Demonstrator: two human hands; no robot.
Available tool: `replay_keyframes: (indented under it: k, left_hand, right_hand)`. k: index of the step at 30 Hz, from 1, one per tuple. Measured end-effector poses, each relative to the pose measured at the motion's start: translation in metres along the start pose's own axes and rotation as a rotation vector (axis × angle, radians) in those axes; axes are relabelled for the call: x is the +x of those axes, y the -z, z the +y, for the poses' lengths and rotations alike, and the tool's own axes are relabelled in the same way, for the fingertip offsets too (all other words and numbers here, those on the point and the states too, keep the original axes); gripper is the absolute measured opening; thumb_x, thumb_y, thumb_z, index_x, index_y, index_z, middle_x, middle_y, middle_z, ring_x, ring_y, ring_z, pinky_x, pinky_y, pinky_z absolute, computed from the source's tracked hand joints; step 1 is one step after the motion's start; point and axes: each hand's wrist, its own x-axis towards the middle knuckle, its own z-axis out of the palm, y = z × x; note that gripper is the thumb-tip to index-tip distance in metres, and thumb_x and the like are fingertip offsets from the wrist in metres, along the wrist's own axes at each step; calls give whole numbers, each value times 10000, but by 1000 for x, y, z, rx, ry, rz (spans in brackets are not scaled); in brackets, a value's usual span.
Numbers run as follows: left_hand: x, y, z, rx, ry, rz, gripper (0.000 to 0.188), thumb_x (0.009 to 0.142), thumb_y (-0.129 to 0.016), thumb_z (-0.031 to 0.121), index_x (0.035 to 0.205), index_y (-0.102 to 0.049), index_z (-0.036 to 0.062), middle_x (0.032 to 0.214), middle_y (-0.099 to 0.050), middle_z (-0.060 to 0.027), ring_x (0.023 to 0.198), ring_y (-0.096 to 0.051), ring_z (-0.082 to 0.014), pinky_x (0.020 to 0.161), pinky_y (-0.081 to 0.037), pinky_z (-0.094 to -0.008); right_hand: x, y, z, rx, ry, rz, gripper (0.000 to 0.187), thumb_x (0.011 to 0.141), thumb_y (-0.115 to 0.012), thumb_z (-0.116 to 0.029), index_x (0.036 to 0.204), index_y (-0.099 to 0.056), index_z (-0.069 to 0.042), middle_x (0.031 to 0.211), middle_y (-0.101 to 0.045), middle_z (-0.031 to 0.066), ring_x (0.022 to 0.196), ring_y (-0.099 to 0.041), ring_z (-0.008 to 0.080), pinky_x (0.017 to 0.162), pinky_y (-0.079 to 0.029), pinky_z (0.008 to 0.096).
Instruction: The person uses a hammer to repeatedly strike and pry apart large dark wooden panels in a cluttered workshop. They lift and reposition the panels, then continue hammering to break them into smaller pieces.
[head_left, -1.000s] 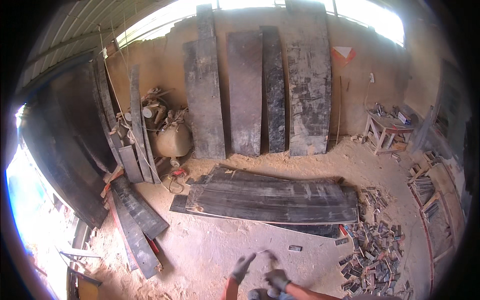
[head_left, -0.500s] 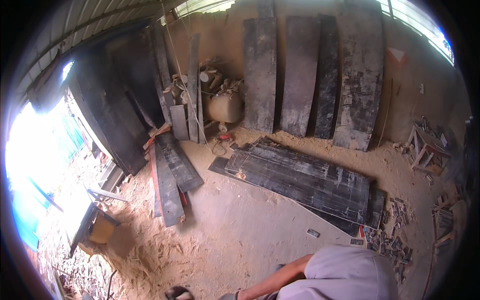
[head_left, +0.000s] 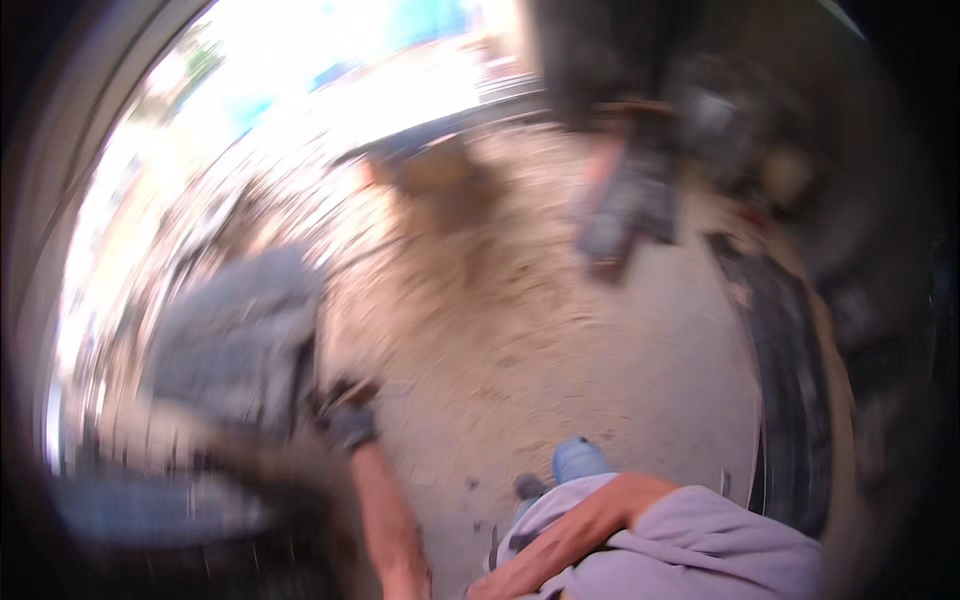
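Observation:
My left hand point(head_left: 352, 425), in a dark grey glove, reaches out at the lower left, beside the edge of a blurred grey slab-like thing point(head_left: 230, 340). A tan and dark shape point(head_left: 357, 390) shows at its fingers; motion smears it, so I cannot tell whether it is held or is the fingertips. My right forearm point(head_left: 570, 535) is bent across the front of my light grey shirt point(head_left: 700, 540) and runs off the lower edge, where the hand is cut off.
Sawdust point(head_left: 470, 290) covers the floor ahead. Dark boards point(head_left: 785, 370) lie along the right, and more boards point(head_left: 630, 205) farther off. A yellowish-brown block-shaped thing point(head_left: 425, 165) stands by the bright opening. My blue trouser leg point(head_left: 580, 458) shows below.
My view has swung to the left, so the boards have shifted right and most of the picture is blurred. My left arm and the grey slab-like thing have come into view.

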Motion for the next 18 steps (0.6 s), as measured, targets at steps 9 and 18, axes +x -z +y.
replay_keyframes:
  k: [9,18]
  left_hand:
    - [-3,92,134,-452,-127,812,152,892,-621,242,784,-629,134,865,-722,-74,859,-704,-262,816,-560,-488]
    - [47,142,208,-241,-114,803,144,913,-659,238,852,-668,107,988,-749,-90,906,-712,-269,891,-565,-466]
  right_hand:
    - [122,-24,14,-15,189,-727,349,877,-651,-355,1138,-700,-129,1165,-688,146,1057,-629,349,933,-489,420]
    - [319,106,202,119,-454,-411,470,932,-596,-394,1193,-650,-7,1144,-716,134,998,-694,269,893,-543,403]
